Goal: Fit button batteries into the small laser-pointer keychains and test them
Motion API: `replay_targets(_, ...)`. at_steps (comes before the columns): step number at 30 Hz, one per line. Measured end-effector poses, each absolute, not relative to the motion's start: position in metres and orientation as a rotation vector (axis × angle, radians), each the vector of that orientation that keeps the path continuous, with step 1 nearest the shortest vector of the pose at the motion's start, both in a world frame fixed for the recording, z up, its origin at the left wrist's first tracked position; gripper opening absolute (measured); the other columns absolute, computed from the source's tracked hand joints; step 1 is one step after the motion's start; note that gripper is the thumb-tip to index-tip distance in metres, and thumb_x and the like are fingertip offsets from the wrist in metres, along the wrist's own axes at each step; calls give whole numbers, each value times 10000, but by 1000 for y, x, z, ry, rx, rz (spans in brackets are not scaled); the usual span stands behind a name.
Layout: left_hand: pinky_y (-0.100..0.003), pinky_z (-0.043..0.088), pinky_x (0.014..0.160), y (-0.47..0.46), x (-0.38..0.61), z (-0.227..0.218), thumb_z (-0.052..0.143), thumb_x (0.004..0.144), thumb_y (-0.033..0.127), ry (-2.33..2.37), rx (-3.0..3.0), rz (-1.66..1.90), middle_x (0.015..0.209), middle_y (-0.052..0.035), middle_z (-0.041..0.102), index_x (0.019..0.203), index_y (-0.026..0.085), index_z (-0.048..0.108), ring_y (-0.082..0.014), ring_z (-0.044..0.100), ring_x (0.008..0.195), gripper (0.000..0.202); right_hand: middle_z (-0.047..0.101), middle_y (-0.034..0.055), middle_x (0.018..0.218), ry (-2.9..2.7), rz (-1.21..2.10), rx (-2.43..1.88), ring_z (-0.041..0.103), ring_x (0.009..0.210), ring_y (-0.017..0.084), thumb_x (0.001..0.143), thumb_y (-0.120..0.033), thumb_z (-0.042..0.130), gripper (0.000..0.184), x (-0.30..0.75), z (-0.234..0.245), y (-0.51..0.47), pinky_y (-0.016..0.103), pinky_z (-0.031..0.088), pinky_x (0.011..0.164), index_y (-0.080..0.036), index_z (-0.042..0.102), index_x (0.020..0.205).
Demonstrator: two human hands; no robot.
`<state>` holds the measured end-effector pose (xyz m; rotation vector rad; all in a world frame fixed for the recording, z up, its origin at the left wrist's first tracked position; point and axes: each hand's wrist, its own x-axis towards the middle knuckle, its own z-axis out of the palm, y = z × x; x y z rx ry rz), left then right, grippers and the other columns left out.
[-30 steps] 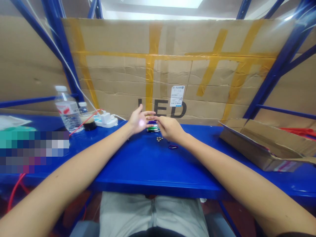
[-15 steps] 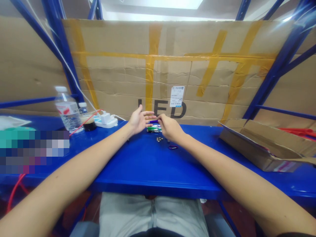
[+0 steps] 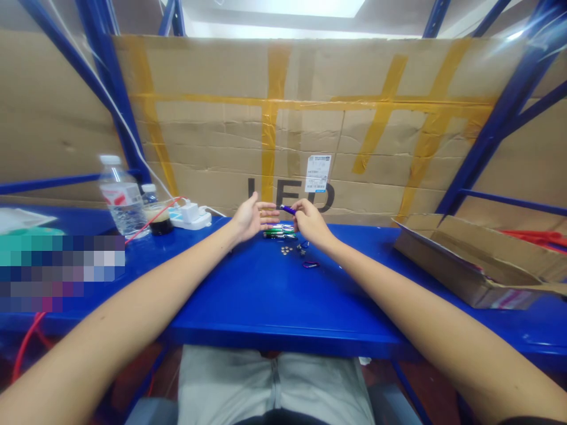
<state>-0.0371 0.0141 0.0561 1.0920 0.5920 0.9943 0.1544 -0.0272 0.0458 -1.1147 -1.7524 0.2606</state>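
My right hand pinches a slim purple tube with a silvery tip above the table, its tip toward my left hand. Whether it is a pen or a small flashlight I cannot tell. My left hand is open, palm turned inward and fingers stretched, just left of that tip. Below and between the hands lie several green and silver tubes side by side. Nearer to me are several small round metal discs, a few small dark metal pieces and a purple carabiner.
The blue table backs onto a large taped cardboard box. At left stand a water bottle, a small dark-liquid bottle and a white power strip with cables. An open cardboard tray lies at right.
My right hand has drawn slightly right, away from my left hand, so more of the purple tube and the small dark pieces show. My left hand has barely moved and stays open.
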Motion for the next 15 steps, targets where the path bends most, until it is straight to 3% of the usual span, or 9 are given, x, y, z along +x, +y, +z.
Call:
replay_targets(8, -400, 514, 707, 15, -38, 55, 227, 973, 609, 572, 1105, 979, 833, -159, 679, 1046, 113, 618, -281, 675, 775, 636, 700, 123, 968, -2171, -171, -1009, 651, 806, 225, 953, -201, 435, 145, 149, 53, -53, 342, 481, 697, -178, 495, 1083)
replay_targets(15, -402, 502, 691, 15, -38, 54, 231, 959, 628, 519, 1096, 950, 843, -165, 691, 1121, 107, 607, -272, 653, 735, 663, 717, 109, 1003, -2314, -343, -962, 658, 828, 224, 958, -159, 416, 215, 152, 48, -52, 320, 477, 687, -180, 535, 1136)
